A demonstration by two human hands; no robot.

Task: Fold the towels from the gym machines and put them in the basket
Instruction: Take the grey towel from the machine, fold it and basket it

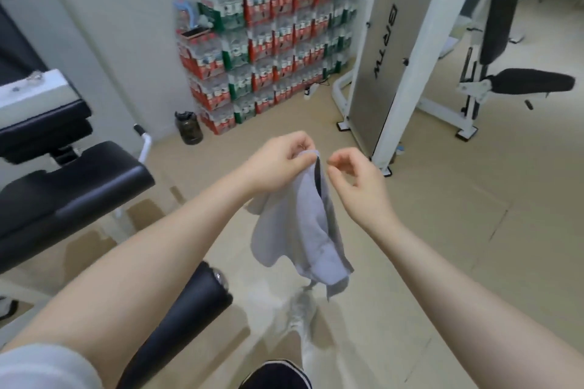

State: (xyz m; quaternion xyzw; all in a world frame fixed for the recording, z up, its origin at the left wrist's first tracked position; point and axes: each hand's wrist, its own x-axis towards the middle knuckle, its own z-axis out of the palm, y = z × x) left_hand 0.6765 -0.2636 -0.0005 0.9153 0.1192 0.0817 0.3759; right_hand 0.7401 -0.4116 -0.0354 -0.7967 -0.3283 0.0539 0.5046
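Note:
A light grey towel (303,230) with a dark stripe near its top hangs in the air in front of me, above the floor. My left hand (278,161) pinches its top edge between thumb and fingers. My right hand (354,174) hovers just right of that edge with curled fingers, very close to the cloth; whether it touches the towel I cannot tell. No basket is in view.
A black padded gym bench (72,193) and a black roller pad (186,313) are at my left. Stacked packs of water bottles (268,41) stand against the far wall. A white machine frame (398,50) rises at right. A dark jug (189,128) sits on the floor.

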